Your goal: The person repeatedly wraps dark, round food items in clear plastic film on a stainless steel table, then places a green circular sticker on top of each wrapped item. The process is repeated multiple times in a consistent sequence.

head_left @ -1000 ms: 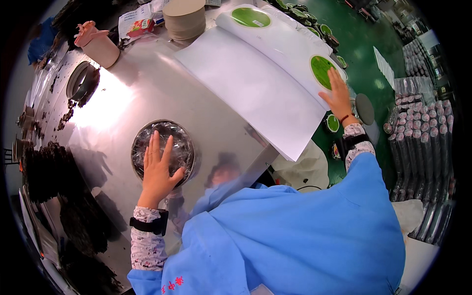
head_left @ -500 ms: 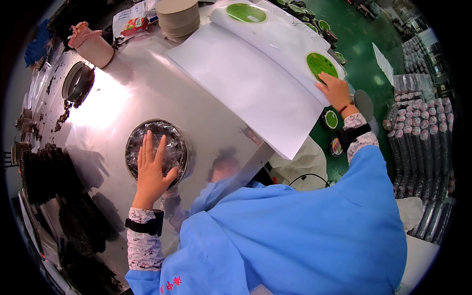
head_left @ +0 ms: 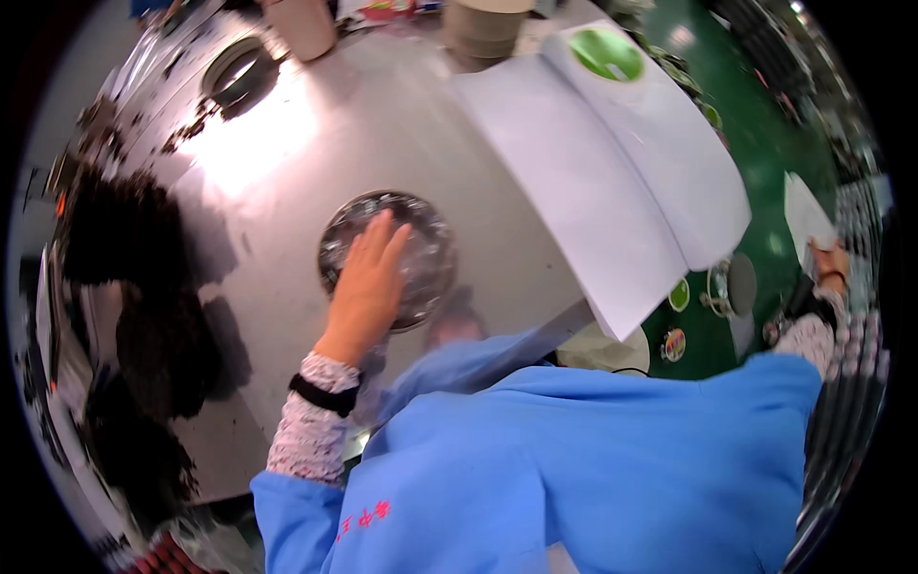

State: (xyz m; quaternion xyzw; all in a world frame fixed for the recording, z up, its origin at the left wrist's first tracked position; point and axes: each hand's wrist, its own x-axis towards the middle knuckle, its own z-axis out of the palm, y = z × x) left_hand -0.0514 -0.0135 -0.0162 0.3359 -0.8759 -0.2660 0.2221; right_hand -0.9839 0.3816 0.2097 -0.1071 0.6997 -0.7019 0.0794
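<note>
my left hand is splayed loose on the round tin; way right of that tin, can't tell if my right hand is gripping the white sheet

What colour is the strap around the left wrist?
Black; the strap shows best in the head view.

the table looks like smooth, glossy metal, throwing back a hard glare. crinkled, shiny clear plastic film covers the round container, whose rim looks like metal. the white sheet looks like smooth, matt paper; the green disc has a slight sheen. the dark slabs are rough, crumbly and matt. the blue garment is soft, matt cloth, and the floor is smooth with a faint gloss.
</note>
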